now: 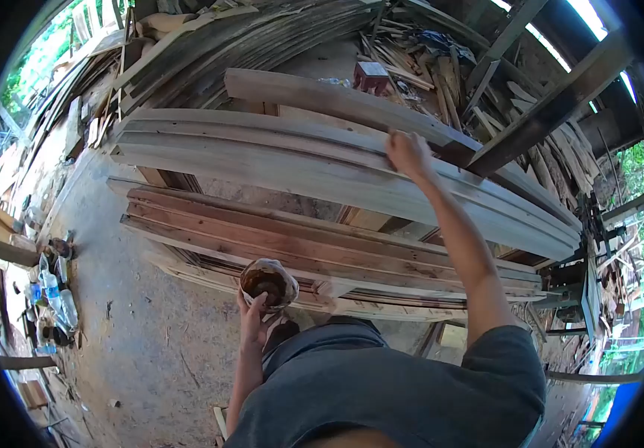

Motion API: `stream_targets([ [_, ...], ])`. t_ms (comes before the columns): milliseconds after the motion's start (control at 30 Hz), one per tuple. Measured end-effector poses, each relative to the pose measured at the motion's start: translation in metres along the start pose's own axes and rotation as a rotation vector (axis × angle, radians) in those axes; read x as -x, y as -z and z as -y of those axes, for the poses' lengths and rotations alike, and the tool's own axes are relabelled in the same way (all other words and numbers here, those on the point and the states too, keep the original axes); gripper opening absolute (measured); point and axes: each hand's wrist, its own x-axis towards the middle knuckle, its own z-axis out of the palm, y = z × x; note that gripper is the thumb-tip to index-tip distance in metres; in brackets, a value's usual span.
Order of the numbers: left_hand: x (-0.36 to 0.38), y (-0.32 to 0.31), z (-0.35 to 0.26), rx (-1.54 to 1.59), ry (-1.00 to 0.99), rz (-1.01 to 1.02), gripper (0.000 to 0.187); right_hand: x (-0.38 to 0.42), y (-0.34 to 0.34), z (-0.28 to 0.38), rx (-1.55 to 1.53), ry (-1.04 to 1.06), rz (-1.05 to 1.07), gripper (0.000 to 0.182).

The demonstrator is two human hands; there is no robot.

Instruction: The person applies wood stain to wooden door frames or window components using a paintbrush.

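Note:
My left hand (254, 317) grips a round, ragged-rimmed container (280, 278), its thumb over the rim. Inside the container is something brown that I cannot make out. My right arm reaches forward, and my right hand (410, 154) is closed against the upper face of a long, pale grooved wooden board (284, 166). Whatever those fingers hold is hidden. Nearer to me, a reddish-brown grooved board (292, 237) lies roughly parallel to the pale one.
Another long board (314, 95) lies beyond the pale one. A dark wooden beam (549, 101) slants in from the upper right. Stacked planks (262, 45) and a red box with a white top (370, 77) lie farther back. Plastic bottles (57, 299) stand on the floor at left.

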Motion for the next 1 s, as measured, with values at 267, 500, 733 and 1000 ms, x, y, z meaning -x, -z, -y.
stream_targets([
  [267,-0.001,0.031,-0.019,0.001,-0.006,-0.031,0.077,-0.051,-0.054,0.116,-0.518,-0.392,0.038,0.037],
  [500,-0.011,0.055,-0.042,-0.051,0.056,-0.011,0.076,-0.008,-0.032,0.049,-0.585,-0.624,-0.045,0.034],
  [733,-0.018,0.047,-0.040,-0.054,0.054,-0.038,0.074,0.078,0.089,-0.036,0.068,-0.738,-0.138,0.041],
  [1000,-0.004,0.016,-0.013,-0.067,0.075,0.045,0.072,0.142,0.138,-0.089,0.727,-0.496,-0.034,0.030],
])
